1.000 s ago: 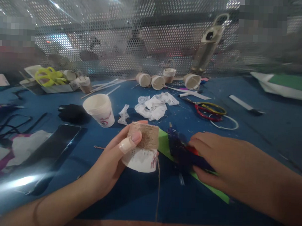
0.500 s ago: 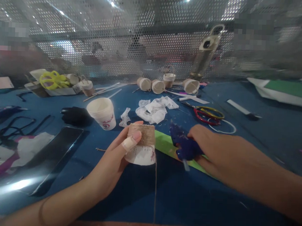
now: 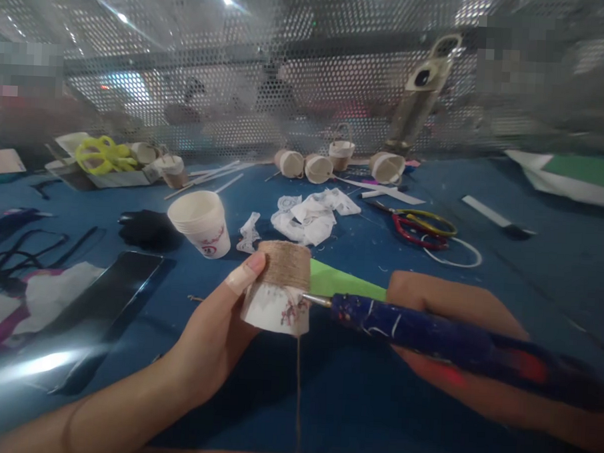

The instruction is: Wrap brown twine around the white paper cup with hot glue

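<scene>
My left hand (image 3: 223,310) grips a small upside-down paper cup (image 3: 273,310), its thumb against the side. Brown twine (image 3: 286,266) is wound round the upper half of the cup; the lower half is bare white with a printed pattern. A loose end of twine (image 3: 298,386) hangs down from the cup toward the table edge. My right hand (image 3: 458,307) is wrapped round a dark blue glue gun (image 3: 407,331). The gun's metal nozzle points left and is at the cup's right side, just under the wound twine; whether it touches is unclear.
A stack of paper cups (image 3: 202,225) and white lace (image 3: 312,217) lie beyond my hands. Red and yellow scissors (image 3: 422,225) rest at the right, a phone (image 3: 118,305) at the left. Several twine-wrapped cups (image 3: 318,168) stand at the back near a bottle (image 3: 417,105). A green strip (image 3: 344,280) lies underneath.
My right hand has turned the glue gun so its nozzle points left, and brought it to the cup. My left hand has rotated the cup slightly, its thumb shifting toward the left edge.
</scene>
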Available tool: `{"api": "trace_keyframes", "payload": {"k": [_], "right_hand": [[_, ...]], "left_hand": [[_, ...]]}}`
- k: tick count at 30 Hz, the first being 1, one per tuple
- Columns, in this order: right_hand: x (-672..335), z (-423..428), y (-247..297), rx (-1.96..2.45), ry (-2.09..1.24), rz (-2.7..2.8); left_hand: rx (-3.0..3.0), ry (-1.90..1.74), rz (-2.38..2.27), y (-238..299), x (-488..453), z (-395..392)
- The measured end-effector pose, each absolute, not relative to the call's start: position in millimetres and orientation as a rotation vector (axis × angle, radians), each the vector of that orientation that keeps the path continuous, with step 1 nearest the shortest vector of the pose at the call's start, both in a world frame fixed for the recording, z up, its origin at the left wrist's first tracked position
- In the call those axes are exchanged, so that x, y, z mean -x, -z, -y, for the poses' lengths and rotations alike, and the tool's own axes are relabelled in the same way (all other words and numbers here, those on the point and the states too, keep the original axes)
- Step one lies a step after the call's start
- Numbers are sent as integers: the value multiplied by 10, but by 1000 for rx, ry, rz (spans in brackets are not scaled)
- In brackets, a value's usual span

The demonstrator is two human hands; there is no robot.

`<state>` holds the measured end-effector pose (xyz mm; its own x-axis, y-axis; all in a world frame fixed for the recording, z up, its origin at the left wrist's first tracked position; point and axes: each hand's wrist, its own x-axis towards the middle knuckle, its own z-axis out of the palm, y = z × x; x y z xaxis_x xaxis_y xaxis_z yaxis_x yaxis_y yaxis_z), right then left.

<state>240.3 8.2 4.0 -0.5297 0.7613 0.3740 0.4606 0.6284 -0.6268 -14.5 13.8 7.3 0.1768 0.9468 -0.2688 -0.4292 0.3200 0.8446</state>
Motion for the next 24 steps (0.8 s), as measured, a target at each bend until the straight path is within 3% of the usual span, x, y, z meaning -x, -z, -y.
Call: {"api": "trace_keyframes", "payload": {"k": [24], "right_hand": [[-2424,-19,1,1027,-320,2315]], "left_hand": [[-798,-1071,-987,0,187,-71]]}}
